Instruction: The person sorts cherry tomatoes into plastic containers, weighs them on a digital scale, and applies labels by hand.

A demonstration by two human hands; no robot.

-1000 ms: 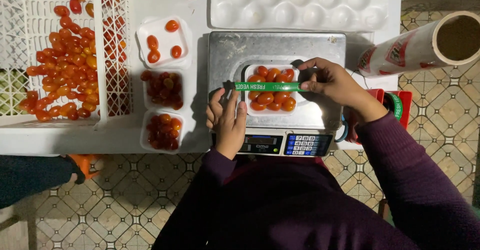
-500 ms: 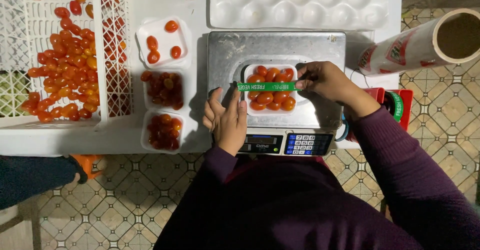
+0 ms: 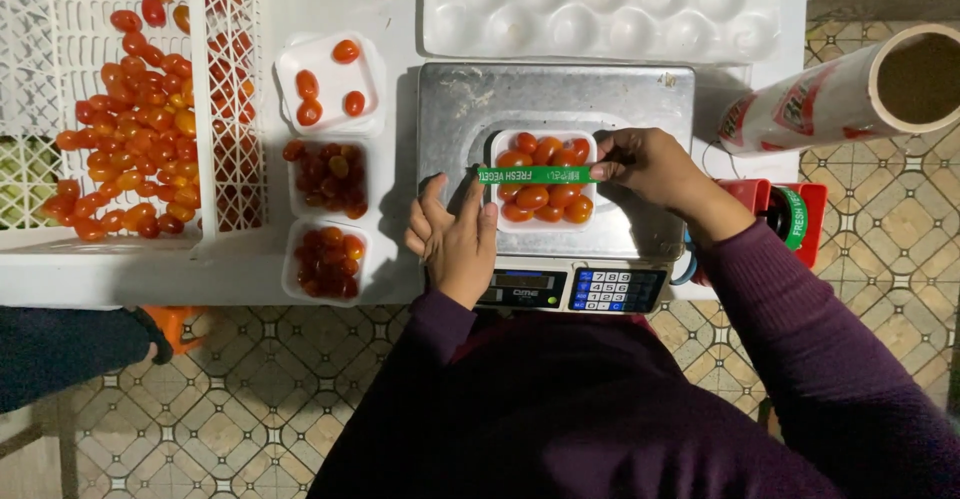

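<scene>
Head view, centre of frame: I see a white tray (image 3: 543,180) of cherry tomatoes sitting on the steel pan of a scale (image 3: 556,109). A green tape strip (image 3: 535,175) runs across the tray top. My right hand (image 3: 648,164) pinches the strip's right end, fingers together on it. My left hand (image 3: 456,236) lies at the tray's left edge, fingers spread and flat, fingertips touching the strip's left end. The scale's display and keypad (image 3: 610,289) sit just below the pan. Left of the scale stand three more trays in a column: the top one (image 3: 331,81) holds four tomatoes, the lower two (image 3: 328,217) are full. A white crate (image 3: 225,99) with loose tomatoes fills the upper left. A moulded white tray (image 3: 610,4) lies along the top, a film roll (image 3: 850,94) at the upper right, and a red dispenser (image 3: 790,221) with green tape at the right.
</scene>
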